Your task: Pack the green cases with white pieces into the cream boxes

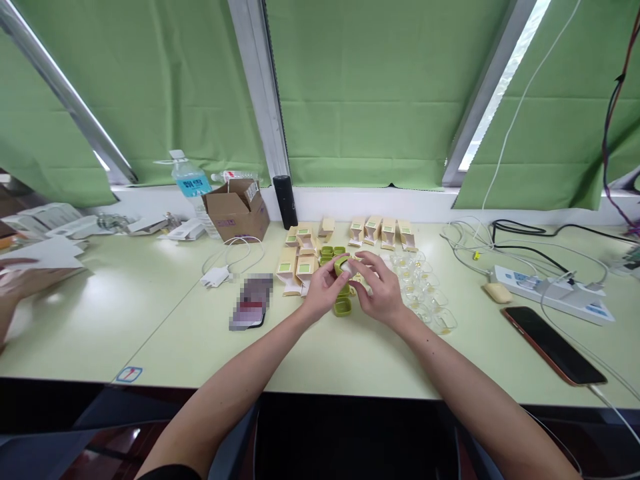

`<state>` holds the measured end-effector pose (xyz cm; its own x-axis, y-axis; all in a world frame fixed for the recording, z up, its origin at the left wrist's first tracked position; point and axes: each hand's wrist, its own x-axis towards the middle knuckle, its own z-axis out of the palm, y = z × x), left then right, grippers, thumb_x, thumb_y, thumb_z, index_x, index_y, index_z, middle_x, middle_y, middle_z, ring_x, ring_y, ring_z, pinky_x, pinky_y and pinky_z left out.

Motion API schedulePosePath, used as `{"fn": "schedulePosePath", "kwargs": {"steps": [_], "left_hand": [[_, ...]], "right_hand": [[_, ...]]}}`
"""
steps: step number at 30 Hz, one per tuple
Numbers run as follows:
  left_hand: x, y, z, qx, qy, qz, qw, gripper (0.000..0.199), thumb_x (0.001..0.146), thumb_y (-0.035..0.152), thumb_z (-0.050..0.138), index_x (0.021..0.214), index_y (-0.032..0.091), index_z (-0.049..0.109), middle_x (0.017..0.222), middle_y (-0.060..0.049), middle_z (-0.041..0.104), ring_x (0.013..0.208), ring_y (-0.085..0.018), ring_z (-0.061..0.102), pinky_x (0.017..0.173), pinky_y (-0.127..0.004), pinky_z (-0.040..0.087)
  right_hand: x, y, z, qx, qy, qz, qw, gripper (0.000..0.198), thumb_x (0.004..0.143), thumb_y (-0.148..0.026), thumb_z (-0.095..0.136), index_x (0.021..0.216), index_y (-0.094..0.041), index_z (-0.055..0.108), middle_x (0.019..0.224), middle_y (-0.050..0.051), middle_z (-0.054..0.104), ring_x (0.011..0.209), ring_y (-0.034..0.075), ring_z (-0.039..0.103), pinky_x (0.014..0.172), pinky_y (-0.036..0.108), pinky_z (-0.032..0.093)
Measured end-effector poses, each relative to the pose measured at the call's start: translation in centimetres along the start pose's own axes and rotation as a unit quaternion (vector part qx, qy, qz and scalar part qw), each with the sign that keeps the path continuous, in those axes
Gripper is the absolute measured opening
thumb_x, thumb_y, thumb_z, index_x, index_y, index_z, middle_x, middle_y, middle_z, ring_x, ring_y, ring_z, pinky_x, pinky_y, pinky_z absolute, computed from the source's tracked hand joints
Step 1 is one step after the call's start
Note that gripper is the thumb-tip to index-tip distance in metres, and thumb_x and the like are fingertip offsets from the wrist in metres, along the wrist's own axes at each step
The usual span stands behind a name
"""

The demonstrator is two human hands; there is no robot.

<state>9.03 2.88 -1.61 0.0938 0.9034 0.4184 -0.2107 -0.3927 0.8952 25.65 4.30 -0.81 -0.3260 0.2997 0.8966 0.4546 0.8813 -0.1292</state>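
My left hand (323, 288) is closed around a small green square cup (341, 264), raised above the table. A small white piece (349, 268) shows at the mouth of this cup, and the fingertips of my right hand (383, 291) are closed on it. What the white piece is, I cannot make out. Below and behind my hands stand several more green cups (343, 307), partly hidden by the fingers. Several cream cartons with green windows (287, 269) are grouped to the left of the cups. Rows of clear plastic shells (443, 323) lie just right of my right hand.
More cream cartons (389, 233) line the back. A pixelated phone (253, 303), white charger (216, 277), brown box (237, 212), black cylinder (285, 202) and water bottle (193, 183) are left. Right are a power strip (550, 293) and phone (553, 345). Another person's hand (13, 287) is far left.
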Motion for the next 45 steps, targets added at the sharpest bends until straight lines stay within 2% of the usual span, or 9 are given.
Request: {"fn": "schedulePosePath", "kwargs": {"steps": [7,12,20,27,31,37,39,43,45], "left_hand": [[-0.5,0.4,-0.1,-0.009,-0.045,-0.023,0.999,0.064,0.089,0.051,0.072,0.142,0.018,0.058,0.139,-0.016,0.064,0.133,-0.032,0.059,0.105,-0.041,0.053],[-0.5,0.2,-0.2,-0.004,-0.061,-0.01,0.998,0.058,0.092,0.049,0.069,0.14,0.018,0.058,0.136,-0.016,0.065,0.131,-0.031,0.059,0.102,-0.039,0.055],[-0.3,-0.1,0.2,0.036,-0.026,-0.005,0.999,0.05,0.091,0.05,0.068,0.128,0.017,0.061,0.123,-0.013,0.069,0.118,-0.027,0.064,0.097,-0.037,0.055],[-0.5,-0.2,0.4,0.104,0.017,0.006,0.994,0.041,0.09,0.036,0.067,0.126,0.019,0.063,0.108,-0.009,0.071,0.093,-0.022,0.067,0.09,-0.037,0.056],[-0.7,-0.6,0.3,0.122,0.031,0.034,0.991,0.037,0.09,0.035,0.066,0.124,0.019,0.066,0.112,-0.01,0.071,0.101,-0.025,0.067,0.097,-0.039,0.054],[-0.9,-0.3,0.3,0.04,-0.026,0.019,0.999,0.055,0.092,0.048,0.068,0.137,0.019,0.057,0.134,-0.015,0.064,0.121,-0.028,0.063,0.1,-0.037,0.053],[-0.8,-0.1,0.4,0.017,-0.04,0.001,0.999,0.062,0.088,0.048,0.074,0.139,0.019,0.053,0.132,-0.015,0.065,0.119,-0.027,0.065,0.099,-0.036,0.053],[-0.4,-0.1,0.7,0.001,-0.023,-0.009,1.0,0.056,0.083,0.05,0.079,0.124,0.017,0.061,0.12,-0.013,0.07,0.115,-0.026,0.066,0.099,-0.036,0.053],[-0.2,-0.2,0.7,-0.011,-0.019,-0.027,0.999,0.057,0.08,0.054,0.08,0.119,0.016,0.063,0.112,-0.012,0.071,0.106,-0.024,0.067,0.092,-0.034,0.055]], "right_hand": [[-0.3,0.6,0.3,-0.034,-0.005,-0.061,0.998,0.038,0.096,-0.01,0.054,0.131,-0.021,0.061,0.111,0.014,0.069,0.098,0.023,0.069,0.077,0.035,0.063],[-0.3,0.8,0.3,-0.039,0.004,-0.072,0.997,0.04,0.096,-0.01,0.056,0.134,-0.019,0.06,0.111,0.015,0.069,0.095,0.023,0.07,0.076,0.034,0.063],[-0.5,0.4,0.5,-0.039,0.011,-0.075,0.996,0.04,0.096,-0.01,0.057,0.135,-0.018,0.059,0.11,0.016,0.069,0.094,0.023,0.07,0.075,0.035,0.064],[-0.8,0.4,0.6,-0.026,0.014,-0.065,0.997,0.042,0.097,-0.013,0.056,0.139,-0.018,0.059,0.11,0.016,0.069,0.097,0.024,0.07,0.078,0.036,0.064],[-0.9,0.4,0.7,-0.031,0.007,-0.049,0.998,0.042,0.099,-0.017,0.054,0.14,-0.02,0.058,0.11,0.016,0.068,0.095,0.024,0.07,0.077,0.037,0.064],[-0.9,0.2,0.7,-0.03,-0.003,-0.038,0.999,0.044,0.099,-0.017,0.053,0.143,-0.02,0.055,0.111,0.016,0.067,0.101,0.025,0.069,0.079,0.037,0.064],[-1.0,0.2,0.7,-0.031,0.002,-0.042,0.999,0.046,0.099,-0.014,0.052,0.145,-0.02,0.054,0.111,0.016,0.066,0.101,0.024,0.068,0.08,0.037,0.064],[-1.1,0.1,1.0,-0.034,-0.003,-0.036,0.999,0.049,0.1,-0.013,0.05,0.149,-0.02,0.05,0.116,0.017,0.064,0.103,0.024,0.067,0.082,0.038,0.064],[-1.1,0.0,1.1,-0.036,-0.012,-0.027,0.999,0.05,0.1,-0.015,0.051,0.15,-0.019,0.049,0.117,0.018,0.063,0.103,0.025,0.067,0.082,0.039,0.064]]}}
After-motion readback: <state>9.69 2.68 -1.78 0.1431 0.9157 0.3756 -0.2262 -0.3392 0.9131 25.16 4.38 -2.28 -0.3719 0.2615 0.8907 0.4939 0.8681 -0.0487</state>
